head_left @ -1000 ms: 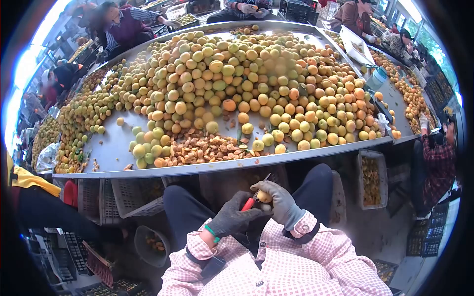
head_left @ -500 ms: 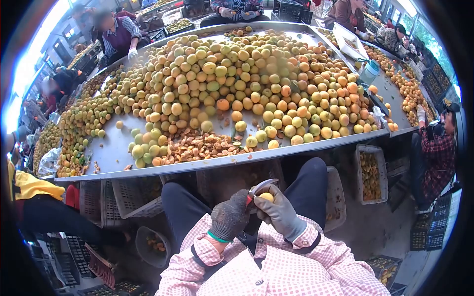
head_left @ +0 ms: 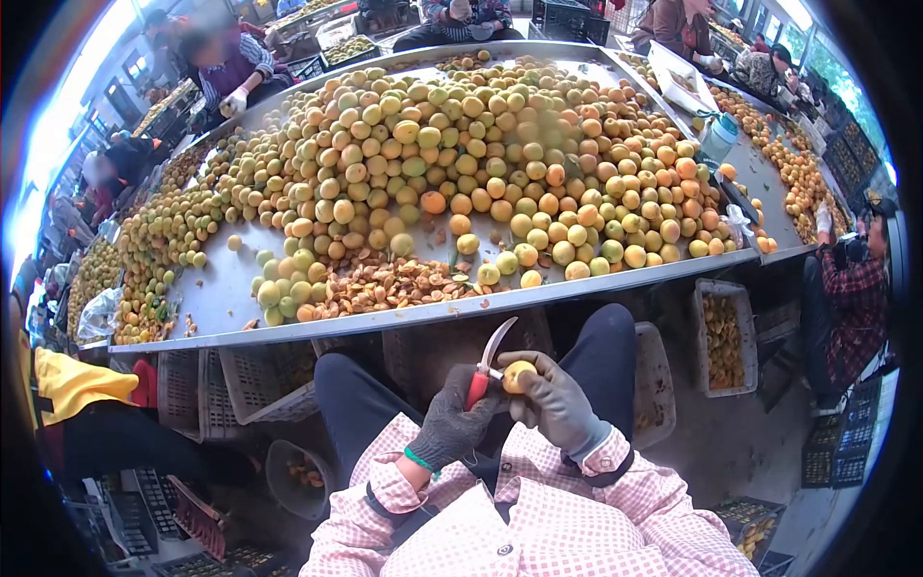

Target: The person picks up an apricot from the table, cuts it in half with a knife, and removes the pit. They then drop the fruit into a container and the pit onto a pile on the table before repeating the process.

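My left hand (head_left: 448, 417), in a dark knit glove, is closed round the red handle of a curved knife (head_left: 495, 342), whose blade points up. Just right of it, my right hand (head_left: 561, 405), in a grey glove, holds a yellow fruit (head_left: 519, 376) between thumb and fingers. The fruit touches or nearly touches the base of the blade. Both hands are above my lap, below the near edge of a metal table (head_left: 404, 317). A large heap of yellow-orange fruit (head_left: 433, 135) covers much of that table, with a pile of brown pits or pieces (head_left: 394, 287) near its edge.
Crates (head_left: 726, 337) with fruit pieces and a bucket (head_left: 298, 478) stand on the floor. A blue bottle (head_left: 718, 137) and a white tray (head_left: 681, 81) are at the table's right. Other people sit around; a person in plaid (head_left: 856, 308) is at far right.
The knife has swung from lying across the fruit to pointing up beside it. My right hand has moved slightly right, and more of the fruit shows.
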### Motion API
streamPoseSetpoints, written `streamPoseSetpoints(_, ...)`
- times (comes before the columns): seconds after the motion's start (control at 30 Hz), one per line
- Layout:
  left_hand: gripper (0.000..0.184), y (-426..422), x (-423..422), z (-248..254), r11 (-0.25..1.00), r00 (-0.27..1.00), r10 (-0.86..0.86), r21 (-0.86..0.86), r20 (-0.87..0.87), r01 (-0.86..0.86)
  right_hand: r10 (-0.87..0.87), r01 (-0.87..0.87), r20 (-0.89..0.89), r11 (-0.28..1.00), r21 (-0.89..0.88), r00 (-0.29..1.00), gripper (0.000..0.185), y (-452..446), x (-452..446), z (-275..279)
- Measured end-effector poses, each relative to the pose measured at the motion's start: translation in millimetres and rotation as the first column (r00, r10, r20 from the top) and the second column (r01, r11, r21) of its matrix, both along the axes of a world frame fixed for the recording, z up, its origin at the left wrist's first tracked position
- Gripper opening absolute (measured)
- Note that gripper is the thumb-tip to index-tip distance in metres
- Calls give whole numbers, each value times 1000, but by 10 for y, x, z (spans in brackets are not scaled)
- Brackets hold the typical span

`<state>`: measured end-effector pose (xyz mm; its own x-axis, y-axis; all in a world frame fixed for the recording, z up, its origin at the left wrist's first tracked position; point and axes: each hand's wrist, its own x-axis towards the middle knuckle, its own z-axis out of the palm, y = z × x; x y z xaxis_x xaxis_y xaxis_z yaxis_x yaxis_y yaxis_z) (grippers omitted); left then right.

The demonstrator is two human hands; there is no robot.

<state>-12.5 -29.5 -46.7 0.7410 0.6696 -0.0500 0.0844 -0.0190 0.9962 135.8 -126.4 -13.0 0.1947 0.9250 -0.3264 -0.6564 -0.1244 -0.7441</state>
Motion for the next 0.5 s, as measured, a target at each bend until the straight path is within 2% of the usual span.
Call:
streamPoseSetpoints(0.03, 30, 0, 25, 55, 962, 999, 48, 267, 17, -51, 47, -52, 149, 998, 25, 988, 47, -26, -8, -27)
streamPoseSetpoints(0.07, 30, -13, 23, 126, 963, 999, 48, 266, 16, -51, 2, -3, 156, 1000, 6, 988, 50, -24, -68, -5)
streamPoseSetpoints(0.13, 31, -48, 4, 278, 875, 959, 148, 484, -242, -13, -50, 46, 175, 998, 32, 983, 49, -27, -151, -44)
streamPoseSetpoints(0.17, 31, -51, 7, 299, 876, 958, 150, 482, -245, -14, -102, 93, 193, 994, 59, 976, 47, -31, -181, -62)
streamPoseSetpoints(0.23, 32, -59, 11, 319, 746, 939, 209, 665, -275, 28, -109, 95, 233, 993, 71, 966, 46, -29, -217, -82)
streamPoseSetpoints(0.27, 32, -65, 4, 305, 748, 937, 212, 664, -276, 27, -121, 101, 273, 991, 85, 954, 45, -32, -228, -88)
streamPoseSetpoints(0.3, 30, -70, -2, 281, 698, 933, 213, 713, -289, 62, -116, 97, 273, 992, 84, 955, 45, -44, -235, -74)
streamPoseSetpoints(0.33, 29, -71, -2, 279, 644, 929, 217, 759, -301, 95, -114, 102, 221, 993, 62, 969, 41, -55, -238, -46)
streamPoseSetpoints(0.37, 29, -73, -7, 293, 645, 927, 223, 759, -301, 91, -112, 107, 168, 994, 39, 979, 37, -62, -247, -33)
streamPoseSetpoints(0.43, 30, -83, -10, 352, 596, 933, 168, 786, -318, 161, -133, 132, 189, 991, 17, 973, 40, -79, -291, -74)
streamPoseSetpoints(0.5, 28, -96, -4, 383, 610, 930, 155, 773, -333, 175, -153, 158, 210, 987, -6, 966, 44, -92, -332, -105)
